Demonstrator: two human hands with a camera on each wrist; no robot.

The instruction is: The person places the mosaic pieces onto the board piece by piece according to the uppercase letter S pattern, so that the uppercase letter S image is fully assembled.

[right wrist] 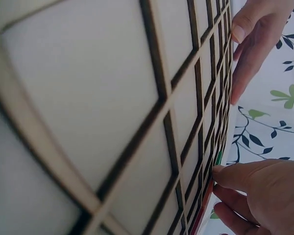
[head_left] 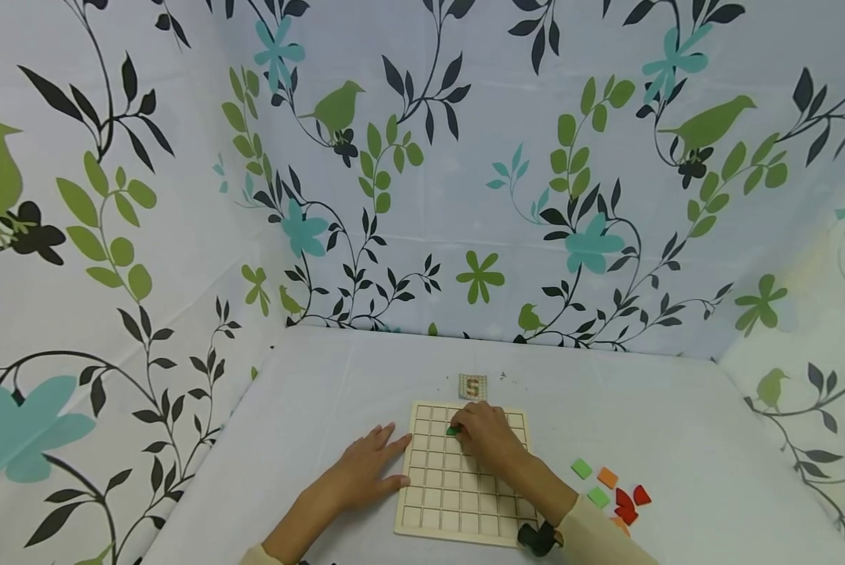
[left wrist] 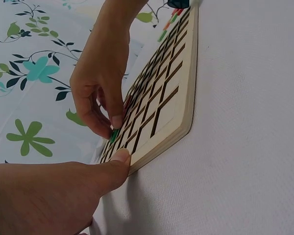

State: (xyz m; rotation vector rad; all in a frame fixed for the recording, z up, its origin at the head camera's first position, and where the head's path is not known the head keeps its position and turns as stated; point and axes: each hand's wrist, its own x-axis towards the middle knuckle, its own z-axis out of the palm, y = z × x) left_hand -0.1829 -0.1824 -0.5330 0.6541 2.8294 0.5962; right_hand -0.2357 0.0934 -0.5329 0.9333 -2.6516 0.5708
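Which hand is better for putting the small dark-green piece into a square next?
Probably the right hand: it pinches the small dark-green piece at the pale wooden grid board. The left hand is at the board's left edge, farther from that piece.

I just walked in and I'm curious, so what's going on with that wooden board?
A person's right hand pinches a small green piece at the far part of the wooden grid board, while the left hand touches the board's left edge. To the right of the board lie loose light green squares, orange pieces and red pieces. Just beyond it is a little card with an S-like shape.
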